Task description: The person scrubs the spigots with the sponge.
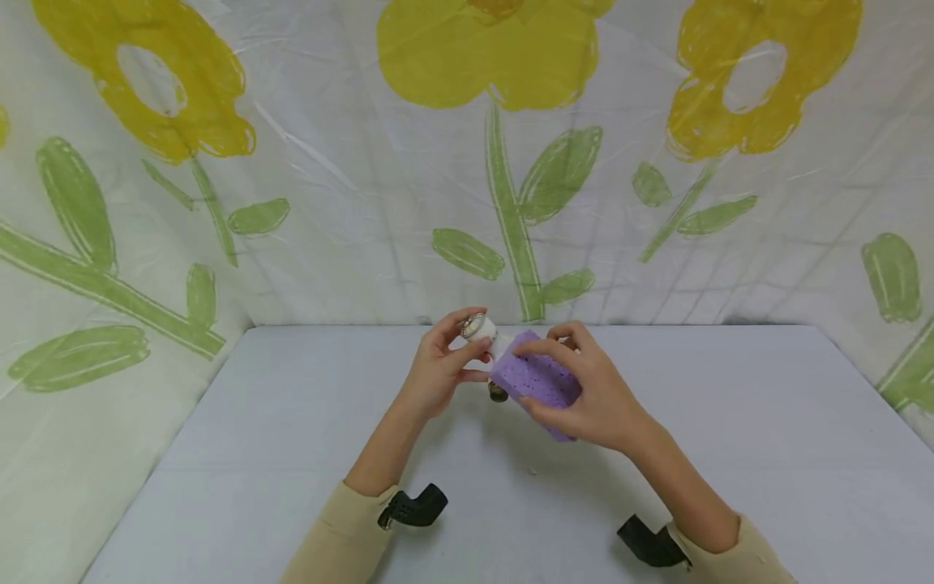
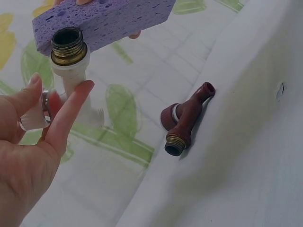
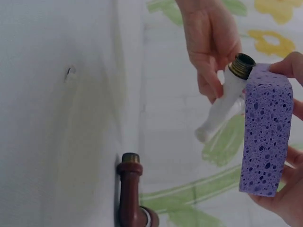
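Left hand: up over table, fingers pinching white tap with ridged metal end | Right hand: up too, fingers gripping holey purple sponge block beside tap

White tap, brass-threaded, held tilted; purple porous sponge against it.

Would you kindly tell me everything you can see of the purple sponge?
The purple sponge is a thick rectangular block, its porous surface pitted with holes of various sizes. The right hand grips it between thumb and fingers, holding it tilted above the pale table. One end sits right by the threaded end of the white tap; whether they touch is hard to tell.
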A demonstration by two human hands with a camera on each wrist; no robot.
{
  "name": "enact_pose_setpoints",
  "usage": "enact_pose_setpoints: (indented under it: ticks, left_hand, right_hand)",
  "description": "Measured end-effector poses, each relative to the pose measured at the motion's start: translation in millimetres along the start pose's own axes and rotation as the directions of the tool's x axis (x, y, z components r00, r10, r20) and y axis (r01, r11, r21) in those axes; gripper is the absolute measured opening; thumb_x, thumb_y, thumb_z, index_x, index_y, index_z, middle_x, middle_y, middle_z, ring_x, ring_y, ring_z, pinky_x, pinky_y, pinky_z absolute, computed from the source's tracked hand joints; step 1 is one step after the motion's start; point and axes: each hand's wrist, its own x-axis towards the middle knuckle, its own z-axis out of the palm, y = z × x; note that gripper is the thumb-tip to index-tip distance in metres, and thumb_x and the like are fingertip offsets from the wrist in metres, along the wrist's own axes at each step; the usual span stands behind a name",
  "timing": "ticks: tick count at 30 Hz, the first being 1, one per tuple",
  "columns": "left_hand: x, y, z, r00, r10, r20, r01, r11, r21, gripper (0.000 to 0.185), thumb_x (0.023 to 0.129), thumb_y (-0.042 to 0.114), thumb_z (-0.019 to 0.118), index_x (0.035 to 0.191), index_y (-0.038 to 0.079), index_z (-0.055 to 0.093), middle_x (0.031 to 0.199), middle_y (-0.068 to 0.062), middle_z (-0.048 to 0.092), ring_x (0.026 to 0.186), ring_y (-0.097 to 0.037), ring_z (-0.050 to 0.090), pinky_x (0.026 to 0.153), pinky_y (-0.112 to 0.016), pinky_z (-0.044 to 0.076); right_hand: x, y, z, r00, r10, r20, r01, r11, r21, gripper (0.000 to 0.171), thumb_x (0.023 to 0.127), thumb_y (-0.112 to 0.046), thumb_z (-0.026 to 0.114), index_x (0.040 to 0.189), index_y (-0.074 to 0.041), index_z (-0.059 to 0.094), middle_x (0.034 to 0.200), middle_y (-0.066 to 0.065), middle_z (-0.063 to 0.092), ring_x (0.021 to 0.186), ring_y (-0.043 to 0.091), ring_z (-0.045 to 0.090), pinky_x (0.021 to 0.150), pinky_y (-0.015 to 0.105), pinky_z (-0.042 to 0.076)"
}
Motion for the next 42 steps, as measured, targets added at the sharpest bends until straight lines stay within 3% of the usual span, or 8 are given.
enact_pose_setpoints:
  ticks: [10, 19, 26, 33, 37, 42]
  left_hand:
    - [0.3, -1.9, 1.9, 0.999, -0.006, -0.038, 0.006, 1.000, -0.002, 0.047, 0.103, -0.010, 0.056, 0.150, -0.005, 0.047, 0.115, -0.003, 0.056, 0.080, -0.011, 0.064, 0.062, -0.022, 0.062]
    - [0.0, -0.3, 2.5, 0.998, -0.005, -0.058, 0.005, 1.000, 0.010, 0.047, 0.104, -0.009, 0.057, 0.150, -0.004, 0.049, 0.114, -0.004, 0.056, 0.081, -0.012, 0.064, 0.064, -0.025, 0.064]
    - [0.0, -2.0, 4.7, 0.998, -0.030, -0.060, 0.030, 1.000, -0.001, 0.048, 0.104, -0.008, 0.058, 0.151, -0.003, 0.049, 0.113, -0.002, 0.057, 0.080, -0.011, 0.063, 0.061, -0.021, 0.061]
    - [2.1, -3.8, 4.9, 0.994, -0.027, -0.110, 0.027, 1.000, -0.004, 0.047, 0.103, -0.007, 0.059, 0.150, -0.005, 0.050, 0.111, -0.002, 0.057, 0.077, -0.011, 0.062, 0.060, -0.023, 0.062]
    - [2.3, -4.3, 5.1, 0.990, -0.020, -0.141, 0.025, 0.999, 0.031, 0.045, 0.102, -0.005, 0.063, 0.146, -0.005, 0.054, 0.109, -0.003, 0.058, 0.077, -0.012, 0.062, 0.059, -0.023, 0.062]
    - [1.2, -2.8, 6.9, 0.991, 0.006, -0.133, 0.011, 0.992, 0.123, 0.043, 0.101, -0.003, 0.066, 0.143, -0.005, 0.058, 0.111, -0.005, 0.059, 0.077, -0.013, 0.061, 0.065, -0.026, 0.064]
  right_hand:
    - [0.6, -2.9, 0.7, 0.999, -0.011, 0.037, 0.009, 0.998, 0.062, 0.051, 0.079, -0.017, 0.089, 0.126, -0.024, 0.072, 0.117, 0.007, 0.051, 0.104, 0.025, 0.062, 0.071, 0.032, 0.058]
    - [-0.2, -3.8, -1.6, 0.998, -0.007, 0.056, 0.005, 0.999, 0.034, 0.050, 0.077, -0.017, 0.088, 0.124, -0.028, 0.072, 0.116, 0.002, 0.052, 0.101, 0.019, 0.057, 0.072, 0.031, 0.055]
    - [-0.1, -4.5, 0.2, 0.997, -0.006, 0.072, 0.003, 0.999, 0.046, 0.049, 0.080, -0.019, 0.087, 0.126, -0.028, 0.072, 0.116, 0.002, 0.052, 0.099, 0.019, 0.055, 0.070, 0.029, 0.055]
    - [-1.1, -3.9, -2.6, 0.998, -0.011, 0.063, 0.009, 0.999, 0.043, 0.050, 0.078, -0.017, 0.088, 0.124, -0.029, 0.072, 0.116, 0.002, 0.052, 0.099, 0.019, 0.056, 0.071, 0.030, 0.055]
    - [-1.4, -5.9, -0.1, 0.998, -0.041, 0.055, 0.039, 0.998, 0.047, 0.051, 0.078, -0.017, 0.088, 0.126, -0.027, 0.072, 0.116, 0.002, 0.051, 0.099, 0.019, 0.053, 0.069, 0.029, 0.056]
    - [-1.5, -7.8, 1.4, 0.996, -0.079, 0.034, 0.080, 0.997, -0.007, 0.053, 0.075, -0.017, 0.090, 0.124, -0.028, 0.072, 0.115, 0.002, 0.050, 0.098, 0.019, 0.053, 0.067, 0.028, 0.056]
